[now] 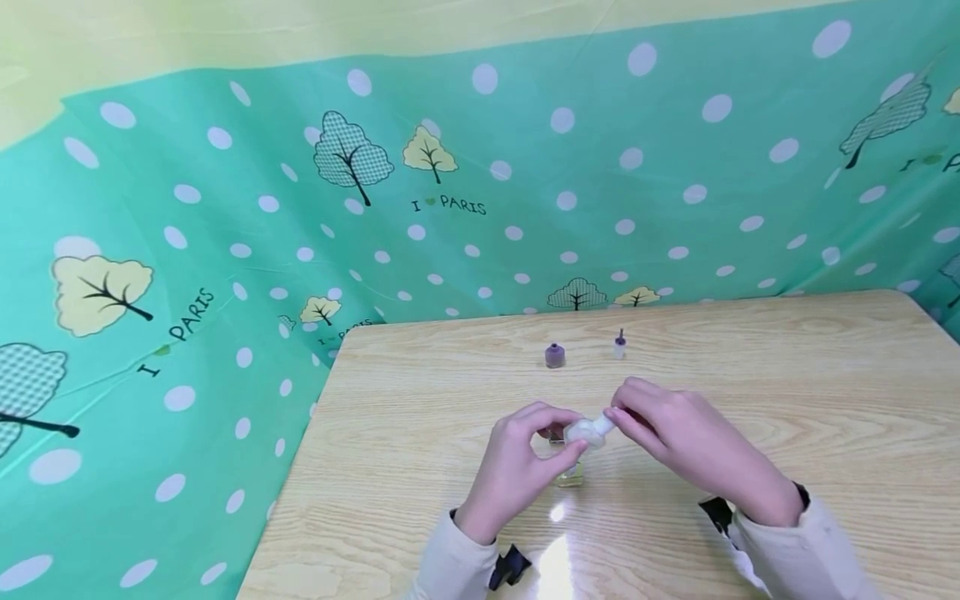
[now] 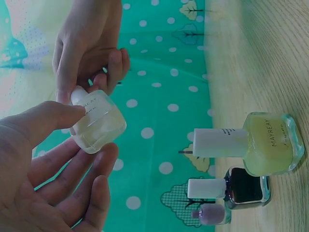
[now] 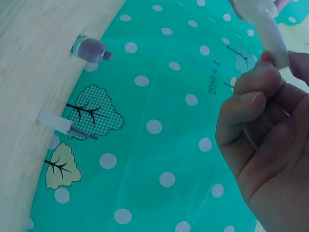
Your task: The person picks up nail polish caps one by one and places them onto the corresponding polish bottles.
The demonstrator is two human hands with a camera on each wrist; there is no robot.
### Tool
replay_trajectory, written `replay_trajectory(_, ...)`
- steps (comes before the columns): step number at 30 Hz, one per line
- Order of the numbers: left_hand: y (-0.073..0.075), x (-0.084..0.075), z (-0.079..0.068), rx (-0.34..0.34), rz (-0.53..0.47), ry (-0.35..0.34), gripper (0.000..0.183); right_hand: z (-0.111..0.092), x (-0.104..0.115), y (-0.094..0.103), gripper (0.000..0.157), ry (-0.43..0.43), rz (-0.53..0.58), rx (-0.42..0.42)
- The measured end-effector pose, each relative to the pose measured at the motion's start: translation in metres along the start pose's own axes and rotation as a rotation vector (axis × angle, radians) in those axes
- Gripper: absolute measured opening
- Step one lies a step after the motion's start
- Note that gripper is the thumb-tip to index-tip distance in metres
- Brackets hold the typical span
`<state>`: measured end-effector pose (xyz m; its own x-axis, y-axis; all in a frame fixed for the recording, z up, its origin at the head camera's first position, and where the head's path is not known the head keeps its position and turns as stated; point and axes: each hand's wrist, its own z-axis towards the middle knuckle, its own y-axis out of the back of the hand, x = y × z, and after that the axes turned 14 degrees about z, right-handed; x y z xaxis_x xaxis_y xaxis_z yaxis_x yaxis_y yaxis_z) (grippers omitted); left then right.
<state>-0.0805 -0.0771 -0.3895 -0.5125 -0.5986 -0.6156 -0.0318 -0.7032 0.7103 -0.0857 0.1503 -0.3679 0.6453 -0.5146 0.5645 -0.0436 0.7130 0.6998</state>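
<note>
Between both hands is a tilted nail polish bottle with whitish clear contents. My left hand pinches its glass body between thumb and fingers. The bottle's white cap is pinched by my right hand between thumb and index finger. In the head view, the cap points up to the right, and it still sits on the bottle neck. Below the hands, a yellow nail polish bottle stands upright with its white cap on. Beyond it is a dark nail polish bottle, also capped, partly hidden by my left hand in the head view.
Farther back on the wooden table stands an uncapped purple nail polish bottle. To its right a white cap stands with its purple brush pointing up. A green dotted curtain hangs behind and to the left.
</note>
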Motion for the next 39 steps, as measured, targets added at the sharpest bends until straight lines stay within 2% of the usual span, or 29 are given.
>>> replay_trajectory(5, 0.0, 0.001, 0.0, -0.02, -0.015, -0.01, 0.022, 0.001, 0.0, -0.004, 0.024, -0.005, -0.002, -0.029)
replay_trajectory(11, 0.002, 0.004, 0.002, -0.007, -0.02, 0.025, 0.024, -0.001, 0.0, 0.002, 0.011, -0.067, 0.151, -0.022)
replay_trajectory(13, 0.002, 0.006, 0.002, -0.003, -0.021, 0.032, 0.024, -0.002, -0.001, 0.005, 0.017, -0.066, 0.206, -0.007)
replay_trajectory(17, 0.001, 0.007, 0.002, 0.001, -0.018, 0.037, 0.024, -0.003, -0.005, 0.008, 0.028, -0.013, 0.254, 0.007)
replay_trajectory(24, 0.002, 0.006, 0.002, -0.008, -0.019, 0.032, 0.023, -0.001, -0.006, 0.006, 0.025, 0.048, 0.213, -0.029)
replay_trajectory(39, 0.002, 0.0, 0.001, -0.033, 0.024, 0.022, 0.022, 0.0, -0.005, 0.0, 0.01, 0.03, 0.148, -0.072)
